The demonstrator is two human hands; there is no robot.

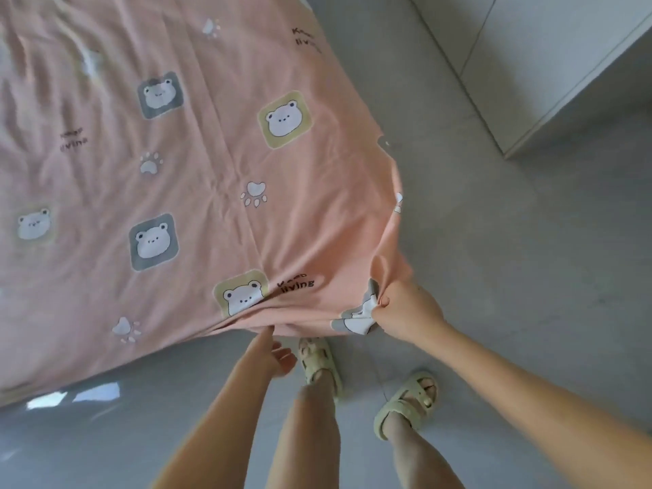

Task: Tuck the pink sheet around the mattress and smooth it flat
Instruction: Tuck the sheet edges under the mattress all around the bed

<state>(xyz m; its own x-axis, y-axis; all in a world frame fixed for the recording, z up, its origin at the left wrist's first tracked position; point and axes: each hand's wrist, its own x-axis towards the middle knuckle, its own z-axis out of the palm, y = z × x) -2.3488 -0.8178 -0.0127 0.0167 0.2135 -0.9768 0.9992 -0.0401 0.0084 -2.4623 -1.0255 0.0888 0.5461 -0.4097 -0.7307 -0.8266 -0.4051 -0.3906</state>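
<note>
The pink sheet (197,192), printed with bears and paw marks, covers the whole mattress, which is hidden beneath it. Wrinkles run across its far left part. My right hand (402,310) grips the sheet's bunched corner and holds it out past the bed's near corner. My left hand (275,351) reaches to the sheet's lower edge by that corner, its fingertips under the hanging cloth; whether they grip it I cannot tell.
Grey floor (494,259) lies right of and below the bed. A white cabinet or wall unit (550,65) stands at the upper right. My feet in pale sandals (319,361) stand close to the bed corner. Bright light patches (74,397) fall on the floor at left.
</note>
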